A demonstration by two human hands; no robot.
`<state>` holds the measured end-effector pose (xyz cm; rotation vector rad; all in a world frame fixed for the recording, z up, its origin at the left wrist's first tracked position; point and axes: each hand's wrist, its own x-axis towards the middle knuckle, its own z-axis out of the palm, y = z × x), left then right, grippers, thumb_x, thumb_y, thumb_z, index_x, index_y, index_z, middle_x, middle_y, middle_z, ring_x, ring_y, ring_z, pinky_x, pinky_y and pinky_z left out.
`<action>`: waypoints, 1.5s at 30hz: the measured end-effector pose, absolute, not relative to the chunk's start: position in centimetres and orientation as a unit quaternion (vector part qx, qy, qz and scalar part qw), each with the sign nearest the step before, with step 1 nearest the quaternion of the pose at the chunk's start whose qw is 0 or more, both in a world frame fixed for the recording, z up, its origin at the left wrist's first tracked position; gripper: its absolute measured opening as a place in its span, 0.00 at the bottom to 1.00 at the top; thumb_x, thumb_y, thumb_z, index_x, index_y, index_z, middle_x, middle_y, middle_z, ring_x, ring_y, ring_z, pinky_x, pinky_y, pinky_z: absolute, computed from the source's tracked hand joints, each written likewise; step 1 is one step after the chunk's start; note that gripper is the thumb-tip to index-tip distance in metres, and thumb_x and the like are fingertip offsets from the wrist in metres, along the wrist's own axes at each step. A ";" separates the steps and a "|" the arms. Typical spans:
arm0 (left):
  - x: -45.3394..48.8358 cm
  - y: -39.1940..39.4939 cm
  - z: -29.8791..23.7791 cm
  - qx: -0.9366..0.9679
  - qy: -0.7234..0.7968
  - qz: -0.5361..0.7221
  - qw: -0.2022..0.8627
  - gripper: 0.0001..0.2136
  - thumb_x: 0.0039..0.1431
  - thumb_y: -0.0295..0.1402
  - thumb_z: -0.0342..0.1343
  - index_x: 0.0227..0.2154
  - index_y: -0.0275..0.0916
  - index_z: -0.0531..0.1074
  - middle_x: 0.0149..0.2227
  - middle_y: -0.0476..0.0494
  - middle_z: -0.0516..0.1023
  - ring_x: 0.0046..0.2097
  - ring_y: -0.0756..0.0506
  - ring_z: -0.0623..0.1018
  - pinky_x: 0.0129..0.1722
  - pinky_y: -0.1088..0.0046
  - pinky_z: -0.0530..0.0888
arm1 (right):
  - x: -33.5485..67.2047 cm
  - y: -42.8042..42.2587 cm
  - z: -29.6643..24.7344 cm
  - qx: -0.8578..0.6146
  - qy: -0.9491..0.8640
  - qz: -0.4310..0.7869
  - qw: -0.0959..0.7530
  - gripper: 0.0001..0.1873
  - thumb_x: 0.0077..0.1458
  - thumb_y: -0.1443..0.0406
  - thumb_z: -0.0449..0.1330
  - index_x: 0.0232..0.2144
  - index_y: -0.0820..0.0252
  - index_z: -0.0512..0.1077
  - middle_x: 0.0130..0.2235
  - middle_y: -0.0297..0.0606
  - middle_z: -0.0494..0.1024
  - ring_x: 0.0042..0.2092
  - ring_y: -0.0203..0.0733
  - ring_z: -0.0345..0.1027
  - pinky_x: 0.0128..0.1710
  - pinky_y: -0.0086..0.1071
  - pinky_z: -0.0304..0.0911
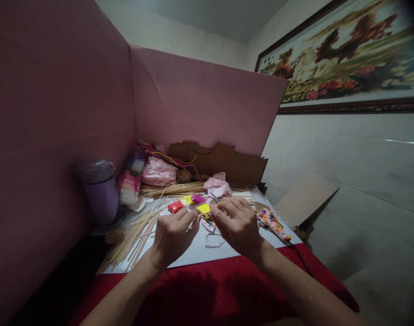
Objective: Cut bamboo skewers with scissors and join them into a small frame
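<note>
My left hand (176,235) is closed, thumb and finger pinching one end of a thin wooden stick (204,213). Close to it on the right, my right hand (237,226) has its fingers curled at the stick's other end. A grey pointed tool (214,198) juts out beyond the right fingers; its kind and whether that hand grips it are hidden. Just past the hands lie a yellow piece (203,208), a red packet (176,207) and a magenta packet (198,198). A small white outlined shape (214,240) rests on white paper between my wrists.
Many loose sticks (135,244) spread at the left. A flower-patterned glue gun (273,225) with a black cord lies at the right. A purple lidded bin (100,194) stands far left. Pink cloth (159,171), a twine ball (184,175) and torn cardboard (220,160) line the back.
</note>
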<state>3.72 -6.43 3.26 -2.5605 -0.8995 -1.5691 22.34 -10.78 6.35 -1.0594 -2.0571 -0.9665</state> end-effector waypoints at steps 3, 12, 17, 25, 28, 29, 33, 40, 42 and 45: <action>3.8 -6.4 3.4 -0.822 -0.264 -0.493 0.106 0.06 0.55 0.30 0.53 0.25 0.39 0.73 0.22 0.48 0.74 0.23 0.51 0.70 0.24 0.76 0.58 | 22.4 -10.8 6.4 -0.389 -0.776 -0.374 0.327 0.08 0.57 0.67 0.56 0.35 0.61 0.74 0.33 0.40 0.76 0.38 0.42 0.64 0.40 0.36 0.56; 3.8 -6.5 3.4 -0.823 -0.252 -0.480 0.168 0.07 0.56 0.29 0.53 0.23 0.37 0.71 0.20 0.50 0.71 0.22 0.52 0.69 0.23 0.75 0.59 | 22.1 -11.0 6.3 -0.391 -0.770 -0.380 0.330 0.06 0.54 0.65 0.59 0.31 0.62 0.74 0.31 0.39 0.75 0.35 0.41 0.64 0.38 0.36 0.56; 3.9 -6.6 3.5 -0.825 -0.251 -0.478 0.167 0.08 0.56 0.29 0.53 0.22 0.36 0.71 0.20 0.50 0.70 0.22 0.53 0.68 0.23 0.75 0.58 | 22.0 -11.0 6.0 -0.382 -0.769 -0.386 0.338 0.04 0.54 0.65 0.60 0.30 0.61 0.74 0.29 0.37 0.75 0.33 0.39 0.63 0.37 0.35 0.54; 3.6 -6.3 3.6 -0.839 -0.288 -0.460 -0.044 0.12 0.58 0.33 0.50 0.22 0.35 0.71 0.20 0.48 0.69 0.23 0.53 0.67 0.24 0.76 0.59 | 22.2 -10.7 6.6 -0.409 -0.784 -0.344 0.315 0.09 0.58 0.65 0.55 0.29 0.61 0.73 0.29 0.37 0.75 0.34 0.40 0.63 0.38 0.35 0.53; 3.5 -6.0 4.3 -0.794 -0.306 -0.409 -0.329 0.14 0.56 0.39 0.51 0.20 0.35 0.69 0.16 0.52 0.63 0.19 0.55 0.62 0.20 0.78 0.57 | 22.3 -10.1 7.1 -0.409 -0.800 -0.303 0.318 0.09 0.59 0.66 0.54 0.30 0.60 0.73 0.29 0.36 0.75 0.35 0.39 0.63 0.41 0.36 0.52; 3.5 -5.9 4.5 -0.762 -0.308 -0.384 -0.422 0.15 0.54 0.41 0.52 0.20 0.35 0.68 0.14 0.53 0.61 0.17 0.56 0.59 0.18 0.79 0.55 | 22.3 -10.0 7.2 -0.405 -0.803 -0.293 0.325 0.09 0.59 0.66 0.54 0.30 0.59 0.73 0.29 0.36 0.75 0.35 0.39 0.63 0.42 0.36 0.53; 3.3 -5.8 5.2 -0.638 -0.299 -0.309 -0.639 0.15 0.49 0.44 0.56 0.23 0.34 0.68 0.11 0.58 0.55 0.13 0.58 0.50 0.13 0.80 0.45 | 22.1 -10.0 7.5 -0.397 -0.804 -0.276 0.346 0.09 0.58 0.65 0.54 0.30 0.59 0.74 0.30 0.35 0.75 0.36 0.39 0.63 0.46 0.38 0.53; 2.9 -5.8 5.2 -0.552 -0.268 -0.268 -0.743 0.12 0.47 0.39 0.59 0.23 0.33 0.69 0.11 0.57 0.56 0.12 0.59 0.49 0.11 0.82 0.43 | 22.3 -10.2 7.8 -0.381 -0.804 -0.281 0.360 0.12 0.59 0.69 0.52 0.40 0.55 0.74 0.40 0.35 0.77 0.45 0.41 0.64 0.54 0.42 0.53; 2.8 -5.6 5.1 -0.531 -0.267 -0.254 -0.763 0.11 0.49 0.37 0.58 0.24 0.33 0.69 0.13 0.58 0.56 0.13 0.60 0.49 0.11 0.83 0.44 | 22.5 -10.1 7.7 -0.376 -0.802 -0.284 0.366 0.13 0.59 0.70 0.51 0.42 0.54 0.73 0.43 0.36 0.76 0.48 0.41 0.64 0.56 0.44 0.52; 2.7 -5.5 5.0 -0.512 -0.263 -0.237 -0.782 0.11 0.50 0.37 0.57 0.25 0.33 0.68 0.13 0.58 0.57 0.14 0.60 0.49 0.12 0.84 0.45 | 22.7 -10.1 7.5 -0.374 -0.783 -0.296 0.399 0.15 0.58 0.72 0.52 0.44 0.54 0.72 0.50 0.38 0.73 0.52 0.44 0.61 0.56 0.47 0.53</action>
